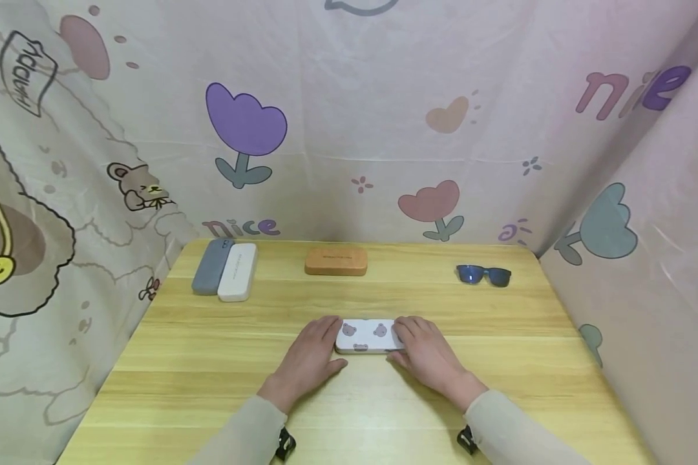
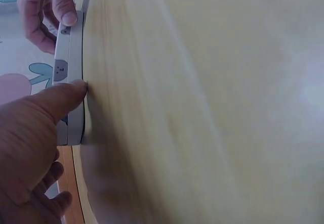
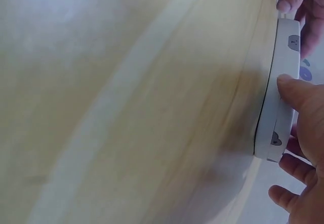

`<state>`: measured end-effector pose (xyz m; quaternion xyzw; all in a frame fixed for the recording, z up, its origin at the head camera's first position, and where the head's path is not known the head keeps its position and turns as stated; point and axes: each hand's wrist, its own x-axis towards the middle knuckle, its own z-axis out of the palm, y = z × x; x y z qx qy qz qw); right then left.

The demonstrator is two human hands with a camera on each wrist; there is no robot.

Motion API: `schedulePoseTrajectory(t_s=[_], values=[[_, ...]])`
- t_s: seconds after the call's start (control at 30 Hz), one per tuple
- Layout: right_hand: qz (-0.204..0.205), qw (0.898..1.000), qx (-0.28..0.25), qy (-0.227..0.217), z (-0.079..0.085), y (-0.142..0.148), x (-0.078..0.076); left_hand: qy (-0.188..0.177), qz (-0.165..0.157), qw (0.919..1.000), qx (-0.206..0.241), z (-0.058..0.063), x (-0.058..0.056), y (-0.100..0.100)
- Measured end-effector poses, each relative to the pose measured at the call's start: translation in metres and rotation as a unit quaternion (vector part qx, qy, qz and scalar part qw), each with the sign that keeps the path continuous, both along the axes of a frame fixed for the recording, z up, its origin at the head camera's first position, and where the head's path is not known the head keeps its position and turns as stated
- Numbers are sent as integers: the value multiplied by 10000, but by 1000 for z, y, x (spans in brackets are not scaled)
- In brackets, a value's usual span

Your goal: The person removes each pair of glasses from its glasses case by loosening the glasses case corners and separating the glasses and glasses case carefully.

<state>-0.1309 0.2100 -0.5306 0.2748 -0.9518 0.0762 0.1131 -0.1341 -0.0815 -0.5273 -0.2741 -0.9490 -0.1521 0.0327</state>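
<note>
A white glasses case (image 1: 365, 337) printed with brown bear heads lies closed on the table, long side toward me. My right hand (image 1: 427, 352) grips its right end, with the thumb (image 3: 291, 85) on the front side and the fingers over the top and back. At the left end, my left hand (image 1: 308, 355) is spread, its fingertips right at the corner and its thumb low by the front edge. In the left wrist view that thumb (image 2: 71, 91) overlaps the front side of the case.
At the back left, a blue-grey case (image 1: 211, 268) and a plain white case (image 1: 238, 272) lie side by side. A brown case (image 1: 336, 261) rests at the back middle, dark sunglasses (image 1: 484, 276) at the back right. Printed curtains (image 1: 349, 116) surround the wooden table (image 1: 384, 413).
</note>
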Motion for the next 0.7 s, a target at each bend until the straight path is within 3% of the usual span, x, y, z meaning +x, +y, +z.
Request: schedulePoseTrajectory(t_s=[0.27,0.7], values=[[-40,9999,134,67,0,-1,-1,-49,58,10000,-27,-3,-13,-3],[-55,9997,196,117,-1,-1,-3,-263,-151,9995,117,-8,-29,-7]])
